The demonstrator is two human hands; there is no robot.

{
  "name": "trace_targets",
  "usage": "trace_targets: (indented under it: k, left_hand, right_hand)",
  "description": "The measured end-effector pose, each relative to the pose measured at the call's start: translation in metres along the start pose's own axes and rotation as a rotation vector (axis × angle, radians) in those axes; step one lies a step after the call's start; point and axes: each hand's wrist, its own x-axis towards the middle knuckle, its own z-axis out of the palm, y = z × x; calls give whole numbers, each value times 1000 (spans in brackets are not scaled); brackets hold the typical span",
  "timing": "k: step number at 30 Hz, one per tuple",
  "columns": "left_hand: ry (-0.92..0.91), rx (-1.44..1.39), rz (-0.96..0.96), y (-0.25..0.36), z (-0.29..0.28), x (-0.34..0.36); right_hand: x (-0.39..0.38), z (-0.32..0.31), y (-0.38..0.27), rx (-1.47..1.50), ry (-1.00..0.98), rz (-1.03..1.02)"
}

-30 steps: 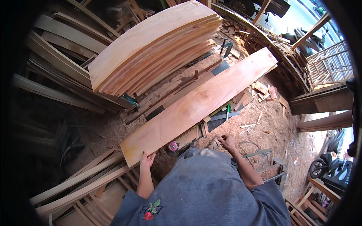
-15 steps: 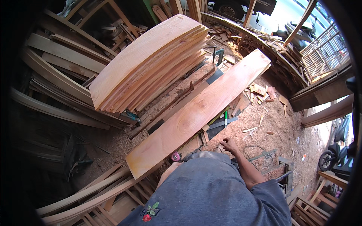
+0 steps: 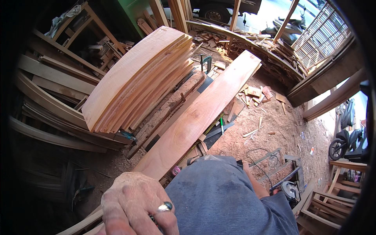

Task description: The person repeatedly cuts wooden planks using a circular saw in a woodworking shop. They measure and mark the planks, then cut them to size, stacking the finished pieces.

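Observation:
My left hand (image 3: 139,199), coated in sawdust and wearing a ring with a dark green stone, is raised close in front at the lower left. Its fingers are a little bent and apart, nothing visible between them; the tips run off the lower edge. It covers the near end of a long plank (image 3: 188,131) from view; contact cannot be told. My right forearm (image 3: 254,184) is down beside my waist, with the fingers of that hand hidden by my shirt. Beside the plank are a pink tape measure (image 3: 176,170) and a green and white marker (image 3: 222,125).
Beyond the plank stands a stack of curved boards (image 3: 129,74), with a green clamp (image 3: 206,62) near its right end. Offcuts (image 3: 254,92) and sawdust cover the ground at right. A circular saw (image 3: 290,190) lies by a metal frame (image 3: 301,176). Curved timbers (image 3: 51,86) lean at left.
My left hand has come up into view at the lower left. My right hand has drawn back to my waist, its fingers now hidden. The view has shifted right, and the circular saw now shows.

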Motion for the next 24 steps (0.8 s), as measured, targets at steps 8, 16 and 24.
trace_targets:
  k: [8,16,24]
  left_hand:
    - [-144,-185,61,-27,-6,50]
    - [-165,-316,67,-29,-11,49]
    - [-143,-368,95,-12,-11,31]
  right_hand:
    - [-4,12,49,130,68,41]
    - [-34,27,55,-66,204,76]
    - [-36,13,5,-87,100,96]
